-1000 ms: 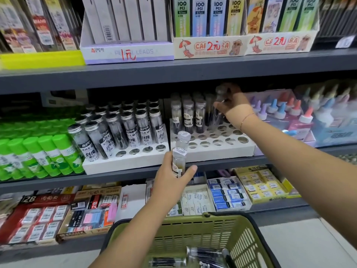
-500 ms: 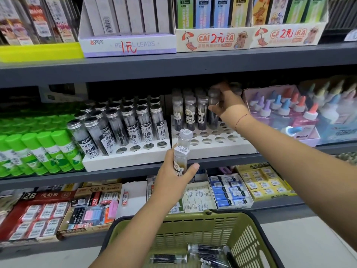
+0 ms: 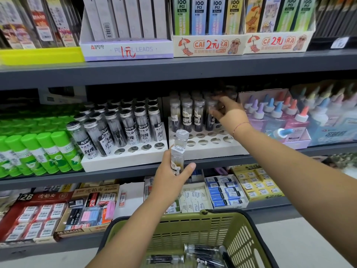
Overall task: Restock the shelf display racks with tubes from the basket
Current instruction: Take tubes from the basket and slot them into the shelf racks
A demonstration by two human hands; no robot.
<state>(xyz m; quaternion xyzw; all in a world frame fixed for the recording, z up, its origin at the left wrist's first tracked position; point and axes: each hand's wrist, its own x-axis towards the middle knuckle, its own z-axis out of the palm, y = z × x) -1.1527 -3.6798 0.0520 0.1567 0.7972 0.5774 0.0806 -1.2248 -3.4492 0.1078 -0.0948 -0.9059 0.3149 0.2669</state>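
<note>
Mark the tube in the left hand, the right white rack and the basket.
tube (image 3: 176, 163): head view, labelled lower body.
right white rack (image 3: 212, 152): head view, front wall.
basket (image 3: 183, 229): head view, far wall.

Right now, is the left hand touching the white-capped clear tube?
Touching. Head view: the left hand curls thumb and fingers round the clear tube.

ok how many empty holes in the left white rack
4 empty holes, side by side in the front row of the left rack, right of its tubes. More may be hidden behind tubes.
</note>
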